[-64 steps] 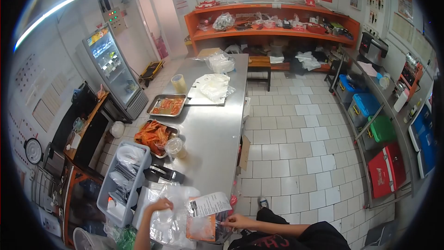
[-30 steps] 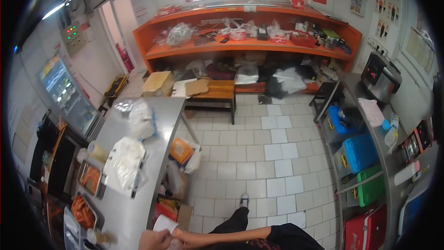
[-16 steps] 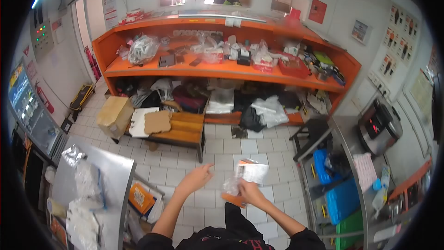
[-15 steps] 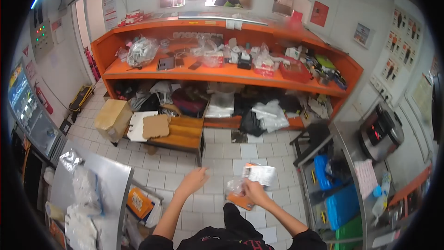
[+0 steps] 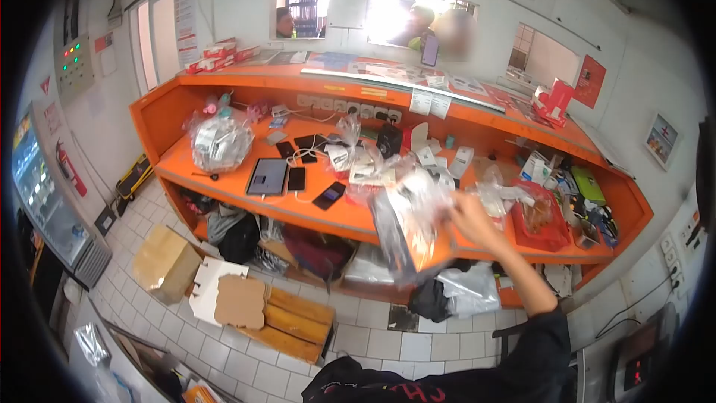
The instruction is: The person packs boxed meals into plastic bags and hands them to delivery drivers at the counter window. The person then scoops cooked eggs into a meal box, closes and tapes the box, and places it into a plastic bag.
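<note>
My right hand [image 5: 468, 218] is closed on a clear plastic package [image 5: 418, 227] with white and orange parts, held up at the front of the orange counter [image 5: 328, 225]. The package is blurred by motion. Left of it on the counter lie a tablet [image 5: 267, 177], several phones [image 5: 329, 195] and white cables. Plastic bags [image 5: 369, 168] are just behind the package, and a red basket [image 5: 541, 216] is to the right of my hand. My left hand is out of the picture.
A wooden bench [image 5: 298, 321] with cardboard pieces [image 5: 241, 301] stands below left, beside a cardboard box [image 5: 165, 263]. Plastic bags [image 5: 468, 289] lie under the counter. People [image 5: 421, 22] show through the wall openings. A glass-door fridge [image 5: 60, 194] is at far left.
The view has moved up close to the orange counter. My right hand has carried the package from above the floor to the counter's front. My left hand has gone out of view.
</note>
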{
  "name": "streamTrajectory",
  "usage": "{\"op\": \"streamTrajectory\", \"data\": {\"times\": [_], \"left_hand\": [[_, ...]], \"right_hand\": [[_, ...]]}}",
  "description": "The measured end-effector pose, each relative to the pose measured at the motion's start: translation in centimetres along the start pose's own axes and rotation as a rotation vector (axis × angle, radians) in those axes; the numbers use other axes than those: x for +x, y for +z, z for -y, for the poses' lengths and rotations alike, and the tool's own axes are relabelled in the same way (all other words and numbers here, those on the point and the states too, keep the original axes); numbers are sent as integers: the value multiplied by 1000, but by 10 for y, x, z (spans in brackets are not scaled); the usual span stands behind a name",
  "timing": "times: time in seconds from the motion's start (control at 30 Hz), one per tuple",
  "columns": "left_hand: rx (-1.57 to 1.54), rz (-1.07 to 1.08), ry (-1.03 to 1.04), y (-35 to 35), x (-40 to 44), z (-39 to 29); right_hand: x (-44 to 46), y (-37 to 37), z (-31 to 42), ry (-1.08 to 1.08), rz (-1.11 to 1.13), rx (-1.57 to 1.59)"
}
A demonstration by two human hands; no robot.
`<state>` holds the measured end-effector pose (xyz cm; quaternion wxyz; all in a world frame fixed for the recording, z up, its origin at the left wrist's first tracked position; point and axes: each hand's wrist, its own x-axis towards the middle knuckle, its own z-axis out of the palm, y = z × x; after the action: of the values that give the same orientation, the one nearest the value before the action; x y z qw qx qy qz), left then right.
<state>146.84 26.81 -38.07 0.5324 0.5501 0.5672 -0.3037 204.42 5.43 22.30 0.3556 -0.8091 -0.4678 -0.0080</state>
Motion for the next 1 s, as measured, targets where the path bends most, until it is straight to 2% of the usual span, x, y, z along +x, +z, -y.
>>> {"op": "streamTrajectory", "data": {"times": [0.07, 0.13, 0.2, 0.27, 0.37, 0.43, 0.5, 0.57, 0.63, 0.7, 0.77, 0.8, 0.9, 0.97, 1.0], "left_hand": [[2, -11, 158, -3, 14, -109], [-3, -18, 337, -7, 15, -219], [0, -15, 494, -7, 15, -320], [-3, -4, 617, -7, 16, -409], [-33, -14, 713, -1, 32, -511], [-80, -36, 707, -4, 29, -561], [-154, -67, 671, -5, 12, -609], [-248, -108, 638, -5, 2, -641], [-342, -152, 603, -5, -9, -661], [-415, -183, 569, -5, -13, -674], [-464, -205, 547, -1, -14, -679], [-480, -210, 535, 1, -17, -680], [-510, -212, 507, 13, -20, -664], [-527, -206, 501, 26, -22, -644], [-535, -199, 495, 34, -21, -630]], "right_hand": [[100, -9, -30, -141, -199, -84], [203, -26, -50, -45, -269, 139], [314, -40, -88, -225, -412, 13], [395, -54, -91, -234, -476, -65], [541, -50, -137, -348, -604, 18], [625, -43, -168, -337, -722, -62], [693, -34, -200, -278, -691, -45], [747, -18, -232, -208, -647, -27], [776, 7, -273, -219, -372, -378], [786, 33, -300, -69, -234, -257], [782, 58, -316, -211, -516, -496], [786, 58, -316, -210, -507, -493], [782, 59, -315, -176, -473, -379], [773, 58, -300, -220, -499, -11], [758, 65, -282, -226, -492, -7]]}}
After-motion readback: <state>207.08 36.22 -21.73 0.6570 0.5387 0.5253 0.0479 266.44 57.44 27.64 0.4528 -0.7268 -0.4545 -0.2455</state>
